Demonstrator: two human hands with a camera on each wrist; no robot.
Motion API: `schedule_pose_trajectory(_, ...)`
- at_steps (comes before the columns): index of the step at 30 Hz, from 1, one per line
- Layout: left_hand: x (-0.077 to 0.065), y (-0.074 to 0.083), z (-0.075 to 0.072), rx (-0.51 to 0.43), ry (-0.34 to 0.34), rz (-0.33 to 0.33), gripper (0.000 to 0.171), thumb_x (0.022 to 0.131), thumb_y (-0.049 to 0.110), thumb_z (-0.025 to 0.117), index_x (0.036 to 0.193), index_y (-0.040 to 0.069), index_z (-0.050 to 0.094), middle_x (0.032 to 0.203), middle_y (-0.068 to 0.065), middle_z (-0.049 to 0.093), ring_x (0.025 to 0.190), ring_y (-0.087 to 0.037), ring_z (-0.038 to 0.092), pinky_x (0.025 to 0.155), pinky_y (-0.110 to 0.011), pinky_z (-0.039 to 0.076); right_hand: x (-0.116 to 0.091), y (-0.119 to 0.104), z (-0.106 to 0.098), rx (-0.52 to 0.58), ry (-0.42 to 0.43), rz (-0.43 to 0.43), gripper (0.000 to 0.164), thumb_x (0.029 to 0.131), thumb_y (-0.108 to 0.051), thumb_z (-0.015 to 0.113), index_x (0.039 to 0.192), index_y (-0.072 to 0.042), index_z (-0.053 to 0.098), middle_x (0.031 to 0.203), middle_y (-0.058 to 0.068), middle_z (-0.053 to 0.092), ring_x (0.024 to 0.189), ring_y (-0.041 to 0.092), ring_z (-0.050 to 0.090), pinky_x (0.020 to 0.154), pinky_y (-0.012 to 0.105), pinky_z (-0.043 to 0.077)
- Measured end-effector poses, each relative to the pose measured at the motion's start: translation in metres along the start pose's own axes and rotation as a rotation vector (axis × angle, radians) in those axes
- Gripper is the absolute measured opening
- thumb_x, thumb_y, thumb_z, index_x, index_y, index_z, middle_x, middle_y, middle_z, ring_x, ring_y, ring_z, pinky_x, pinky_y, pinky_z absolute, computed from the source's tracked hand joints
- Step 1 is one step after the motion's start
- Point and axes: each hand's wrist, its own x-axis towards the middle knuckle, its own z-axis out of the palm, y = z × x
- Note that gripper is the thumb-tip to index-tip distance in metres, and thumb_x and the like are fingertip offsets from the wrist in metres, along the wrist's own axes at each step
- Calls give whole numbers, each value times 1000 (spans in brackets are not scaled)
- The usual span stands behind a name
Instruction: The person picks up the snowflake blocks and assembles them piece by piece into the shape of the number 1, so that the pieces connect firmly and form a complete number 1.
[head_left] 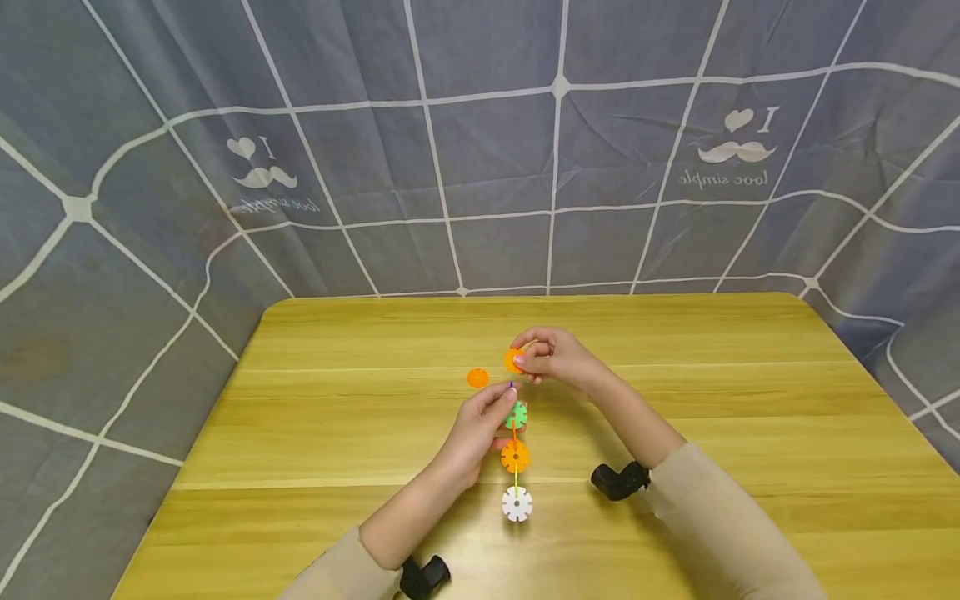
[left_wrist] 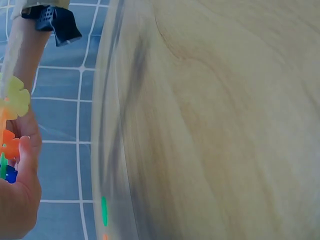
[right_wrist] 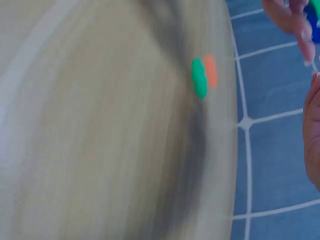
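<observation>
My left hand (head_left: 480, 417) pinches the upper end of a chain of slotted plastic discs. A green disc (head_left: 516, 415) sits by its fingers, and a small purple piece, seen edge-on, shows at the thumb tip. Below them the chain runs through an orange disc (head_left: 515, 457) to a white disc (head_left: 517, 504), with thin edge-on pieces linking them. Just beyond the left fingertips, my right hand (head_left: 553, 357) pinches an orange slotted disc (head_left: 512, 360) between thumb and fingers, partly covered by them. In the left wrist view, a yellow disc (left_wrist: 18, 97) shows at the chain.
A loose orange disc (head_left: 477, 377) lies on the wooden table (head_left: 337, 400), left of the right hand. The right wrist view shows green discs (right_wrist: 199, 78) on the tabletop beside an orange one (right_wrist: 211, 71). A grey checked curtain (head_left: 495, 158) hangs behind the table.
</observation>
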Motion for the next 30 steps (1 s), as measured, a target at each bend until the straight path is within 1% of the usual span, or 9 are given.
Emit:
schedule_pose_trajectory(4, 0, 0, -1, 5, 0, 19, 48, 98, 28, 50, 133, -4, 45, 104, -11, 61, 75, -10, 58, 57, -19, 46, -7, -5, 5, 29, -31, -18, 26, 88, 1, 60, 111, 8, 50, 70, 2, 60, 60, 13, 52, 55, 22, 45)
schedule_pose_trajectory(6, -1, -1, -1, 12, -1, 37, 47, 98, 28, 50, 132, -5, 46, 101, -11, 62, 74, -10, 58, 57, -19, 46, -9, -8, 7, 28, -41, -34, 27, 87, 1, 60, 111, 9, 50, 70, 3, 59, 59, 13, 52, 55, 22, 45)
schedule_pose_trajectory(11, -1, -1, -1, 25, -4, 55, 45, 97, 26, 51, 128, -6, 48, 88, -1, 60, 73, -13, 59, 56, -20, 46, -14, -10, 8, -24, -59, -51, 25, 86, 2, 61, 108, 9, 52, 71, 9, 59, 60, 19, 53, 55, 25, 46)
schedule_pose_trajectory(14, -1, -1, 0, 28, -7, 56, 43, 97, 25, 52, 125, -7, 50, 86, 1, 60, 74, -15, 59, 56, -20, 46, -16, -11, 8, -62, -59, -47, 20, 87, 1, 60, 105, 9, 54, 71, 9, 60, 61, 22, 54, 55, 26, 47)
schedule_pose_trajectory(16, -1, 0, 1, 34, -7, 58, 41, 97, 24, 52, 123, -7, 51, 86, 0, 60, 73, -13, 58, 55, -19, 46, -16, -13, 7, -86, -65, -47, 18, 89, -1, 59, 103, 9, 56, 71, 7, 61, 61, 21, 55, 55, 25, 47)
schedule_pose_trajectory(19, -2, 1, 1, 50, -2, 65, 38, 97, 21, 51, 120, -8, 53, 89, -1, 61, 71, -9, 55, 55, -19, 45, -14, -17, 5, -119, -109, -53, 15, 90, -2, 58, 100, 9, 59, 73, 4, 63, 60, 19, 56, 53, 23, 47)
schedule_pose_trajectory(22, -4, 0, 2, 59, 15, 73, 34, 97, 18, 51, 116, -10, 55, 87, -2, 61, 68, -7, 52, 54, -17, 45, -10, -20, 3, -134, -192, -62, 12, 90, 0, 57, 97, 9, 59, 74, 5, 63, 56, 16, 54, 51, 22, 46)
schedule_pose_trajectory(26, -5, -2, 4, 40, 41, 120, 32, 97, 14, 50, 113, -12, 56, 79, -1, 60, 65, -8, 52, 55, -16, 45, -7, -21, 2, -113, -246, -61, 8, 90, 2, 56, 95, 8, 56, 71, 7, 61, 52, 12, 48, 49, 21, 43)
schedule_pose_trajectory(30, -5, -2, 5, 14, 76, 168, 31, 97, 14, 50, 112, -13, 56, 77, 0, 58, 63, -8, 53, 56, -16, 45, -8, -19, 6, -63, -212, -73, 8, 90, 4, 55, 96, 9, 53, 69, 11, 58, 51, 11, 47, 49, 20, 42)
